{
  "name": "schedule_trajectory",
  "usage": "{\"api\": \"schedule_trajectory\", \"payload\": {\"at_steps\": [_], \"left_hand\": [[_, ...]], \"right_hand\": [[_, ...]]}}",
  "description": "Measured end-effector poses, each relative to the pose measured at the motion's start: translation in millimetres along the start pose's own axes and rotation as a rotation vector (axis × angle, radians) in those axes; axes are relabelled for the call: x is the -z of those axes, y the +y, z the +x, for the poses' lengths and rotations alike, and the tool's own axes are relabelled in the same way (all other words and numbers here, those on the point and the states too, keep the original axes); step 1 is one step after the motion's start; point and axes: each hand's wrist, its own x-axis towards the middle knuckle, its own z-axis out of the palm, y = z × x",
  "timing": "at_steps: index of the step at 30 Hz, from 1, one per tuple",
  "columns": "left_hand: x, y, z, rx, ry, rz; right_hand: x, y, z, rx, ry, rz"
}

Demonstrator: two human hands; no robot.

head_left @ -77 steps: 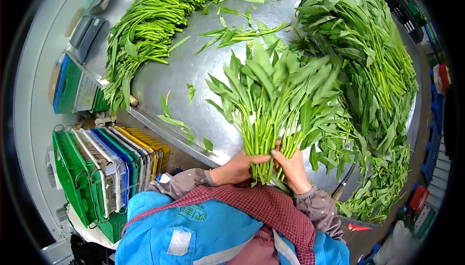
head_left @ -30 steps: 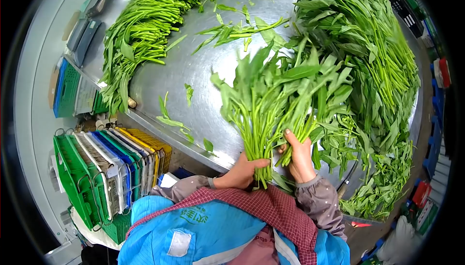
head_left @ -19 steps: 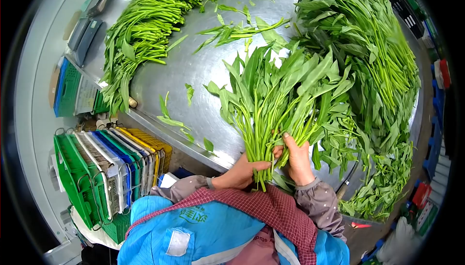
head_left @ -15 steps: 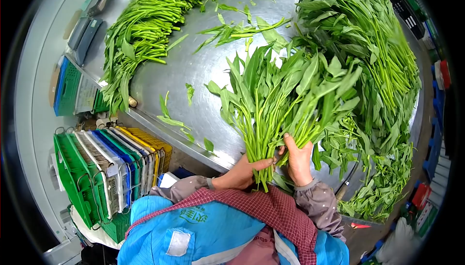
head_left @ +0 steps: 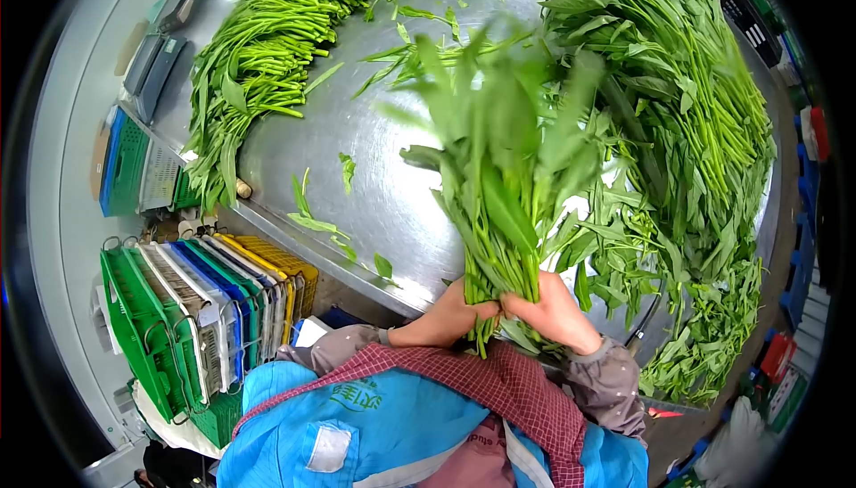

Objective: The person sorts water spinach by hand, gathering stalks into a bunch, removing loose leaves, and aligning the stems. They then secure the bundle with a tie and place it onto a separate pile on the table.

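A bunch of water spinach [head_left: 504, 194] stands upright between my hands near the front edge of the metal table [head_left: 303, 149], its leafy tops blurred by motion. My left hand [head_left: 450, 314] is wrapped round the lower stems from the left. My right hand [head_left: 553, 310] grips the stems from the right, its thumb beside the left one. Cut stem ends stick out below the hands. To the right lies a big heap of long leafy stems [head_left: 687, 105], with loose leaves [head_left: 704, 336] at its near end.
At the upper left, bunched stems [head_left: 276, 60] lie in a curved row. Scattered leaves [head_left: 348, 172] dot the table. Below its left edge stand several stacked coloured crates [head_left: 205, 310]. A dark-handled tool [head_left: 635, 341], partly covered, lies near the right front.
The two parts of the bunch have come together into one upright bundle. My right hand has moved slightly down and closer to my left, and the tops swing.
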Motion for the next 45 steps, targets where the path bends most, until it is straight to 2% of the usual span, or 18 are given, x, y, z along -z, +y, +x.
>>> {"api": "schedule_trajectory", "payload": {"at_steps": [2, 3, 6, 7, 9, 10, 12, 13, 15, 16, 20, 22, 28, 34, 38, 40, 42, 45], "left_hand": [[-1, 0, 3, -0.316, 0.144, 0.259], [1, 4, 2, -0.319, 0.148, 0.259], [12, 21, -5, -0.095, 0.181, -0.11], [16, 25, -7, -0.019, 0.099, -0.185], [19, 31, -7, 0.044, -0.03, -0.273], [18, 36, -7, 0.035, -0.038, -0.265], [15, 43, -10, 0.04, -0.098, -0.349], [15, 45, -11, 0.049, -0.092, -0.351], [13, 52, -16, 0.014, -0.088, -0.334], [11, 57, -18, -0.02, -0.09, -0.323], [3, 70, -31, -0.178, -0.104, -0.363], [5, 57, -21, -0.193, -0.113, -0.342], [22, 16, -2, 0.168, 0.026, -0.497], [10, 14, -1, 0.203, 0.007, -0.51], [15, 6, 4, 0.216, -0.048, -0.47], [12, 10, 5, 0.198, -0.08, -0.494], [11, 8, 6, 0.181, -0.112, -0.523], [9, 3, 8, 0.144, -0.154, -0.534]], "right_hand": [[16, -11, -17, -0.081, -0.18, 0.032], [29, -12, -28, -0.147, -0.291, 0.132], [67, -14, -70, -0.308, -0.039, 0.359], [77, -5, -73, -0.239, 0.057, 0.211], [103, 29, -74, -0.051, 0.525, -1.108], [104, 14, -69, -0.116, 0.809, -1.204], [111, -6, -67, 0.341, 0.959, -1.048], [102, -12, -61, 0.34, 0.961, -1.042], [75, -30, -48, 0.195, 0.903, -0.055], [67, -20, -39, 0.12, 0.856, -0.104], [22, -19, -7, 0.018, 0.242, 0.601], [-5, -14, 8, 0.061, 0.181, 0.998], [-31, 42, 18, 0.002, 0.292, 0.555], [-34, 44, 18, 0.011, 0.267, 0.559], [-23, 55, 18, 0.124, 0.225, 0.195], [-9, 48, 10, -0.2, 0.148, -0.07], [-4, 34, 4, -0.161, 0.243, -0.334], [0, -1, -2, 0.028, 0.738, -0.426]]}}
